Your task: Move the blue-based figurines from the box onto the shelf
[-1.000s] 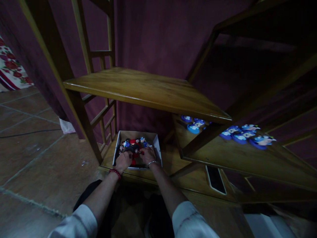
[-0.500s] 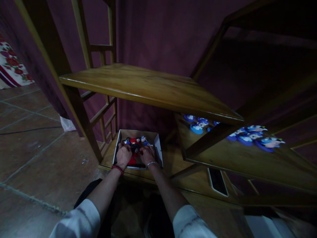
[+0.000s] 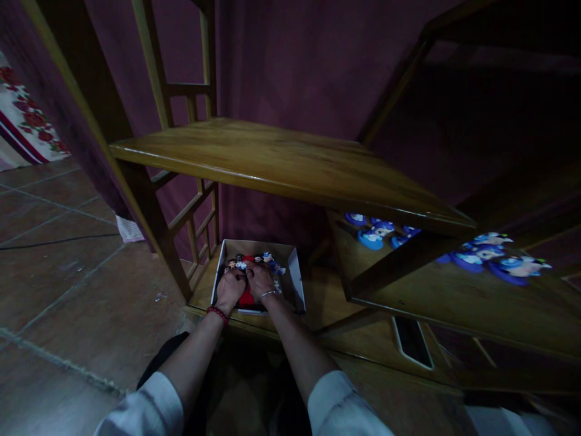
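A shallow white-rimmed box [image 3: 296,280] sits on the lowest wooden shelf, with several small figurines [image 3: 269,258] and something red [image 3: 246,298] inside. Both hands reach into it. My left hand [image 3: 230,287] is at the box's left half, its fingers curled inward at the figurines; what they hold, if anything, is hidden. Close beside it, my right hand [image 3: 260,280] bends over the middle of the box, fingers pressed together on something too small and dark to name. The fingertips of the two hands nearly meet.
A wooden shelf board [image 3: 272,157] spans above the box. Figurines on blue bases [image 3: 376,234] stand on the shelf to the right. A white-edged phone-like object [image 3: 413,342] lies on the lower shelf. A slanted wooden brace [image 3: 390,260] crosses at the right.
My right hand has moved left, closer to my left hand, uncovering more of the box's right side. My left hand has shifted slightly right. The view has shifted a little.
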`<state>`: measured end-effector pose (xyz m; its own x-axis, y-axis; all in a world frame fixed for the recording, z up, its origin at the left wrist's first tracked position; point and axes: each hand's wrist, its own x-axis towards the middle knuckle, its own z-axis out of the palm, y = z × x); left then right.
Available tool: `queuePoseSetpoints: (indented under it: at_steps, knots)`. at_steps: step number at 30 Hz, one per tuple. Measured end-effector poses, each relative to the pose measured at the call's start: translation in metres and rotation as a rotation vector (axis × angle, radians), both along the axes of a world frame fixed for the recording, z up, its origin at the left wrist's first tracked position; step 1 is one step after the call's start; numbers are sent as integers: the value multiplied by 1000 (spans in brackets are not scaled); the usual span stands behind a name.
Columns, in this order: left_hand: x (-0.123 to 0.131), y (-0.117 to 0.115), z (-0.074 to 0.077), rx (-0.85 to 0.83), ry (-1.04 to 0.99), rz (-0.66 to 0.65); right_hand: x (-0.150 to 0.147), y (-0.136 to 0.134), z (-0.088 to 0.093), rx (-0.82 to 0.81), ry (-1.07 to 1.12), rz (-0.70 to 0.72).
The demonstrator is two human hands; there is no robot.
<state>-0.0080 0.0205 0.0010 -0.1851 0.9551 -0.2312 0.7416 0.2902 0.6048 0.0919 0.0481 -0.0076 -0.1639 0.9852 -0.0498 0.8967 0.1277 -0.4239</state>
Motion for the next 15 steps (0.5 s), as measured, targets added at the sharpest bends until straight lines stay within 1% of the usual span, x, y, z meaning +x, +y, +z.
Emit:
queuePoseSetpoints:
  at_steps: [3,6,10,15]
  knots:
    - [-1,0,0,-33,-15,-30,-4,1,3,-37,-5,3]
    - [-2,0,1,-55,-31,-15,-6,3,4,-62,-28,-42]
    - [-2,0,2,-46,-16,-17,-11,10,0,-37,-58,-63]
    - [-2,-1,3,-32,6,-25,-17,17,-6,-38,-123,-18]
